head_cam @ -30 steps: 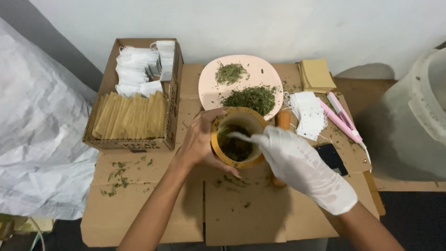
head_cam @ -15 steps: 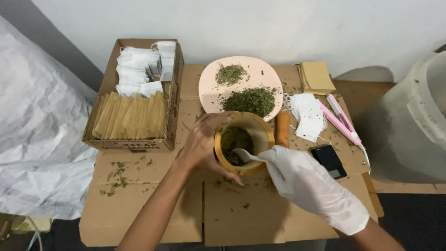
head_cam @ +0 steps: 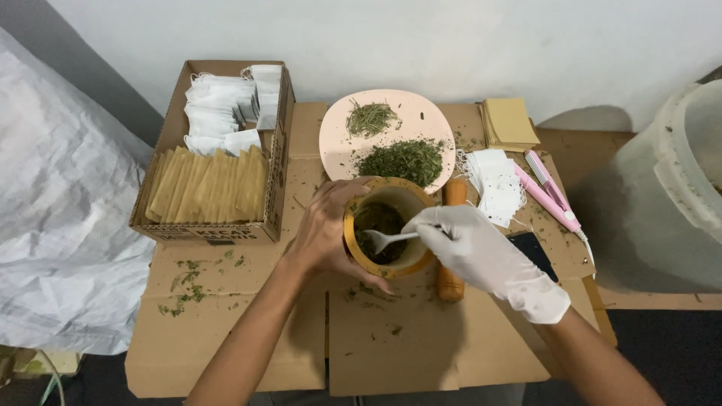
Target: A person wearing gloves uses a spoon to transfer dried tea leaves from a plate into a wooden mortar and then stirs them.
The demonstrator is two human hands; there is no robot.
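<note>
Gripping mortar (head_cam: 391, 229) at centre of surface (head_cam: 248, 338): left hand (head_cam: 327, 233), bare, wrapped round rim from 9 o'clock. Right hand (head_cam: 481, 252), gloved, closed on spoon (head_cam: 387, 240), bowl sunk in dark herbs. Risks: herbs flicked over rim by brisk scooping; pestle (head_cam: 450, 282) at 3 o'clock nudged rolling; plate (head_cam: 335, 143) at 12 o'clock knocked.

Hemmed in closely around the round yellow-rimmed mortar bowl (head_cam: 389, 228): bare left hand (head_cam: 329, 231) against its left wall, white-gloved right hand (head_cam: 481, 252) at its right rim with a white plastic spoon (head_cam: 385, 239) dipping inside. Just behind it, blocked by the pale pink plate (head_cam: 335, 139) of green herbs; just right, by the orange wooden pestle (head_cam: 450, 282). Open cardboard tabletop (head_cam: 391, 353) in front of it. Farther left, walled off by the brown cardboard box (head_cam: 280, 150) of paper sachets.
</note>
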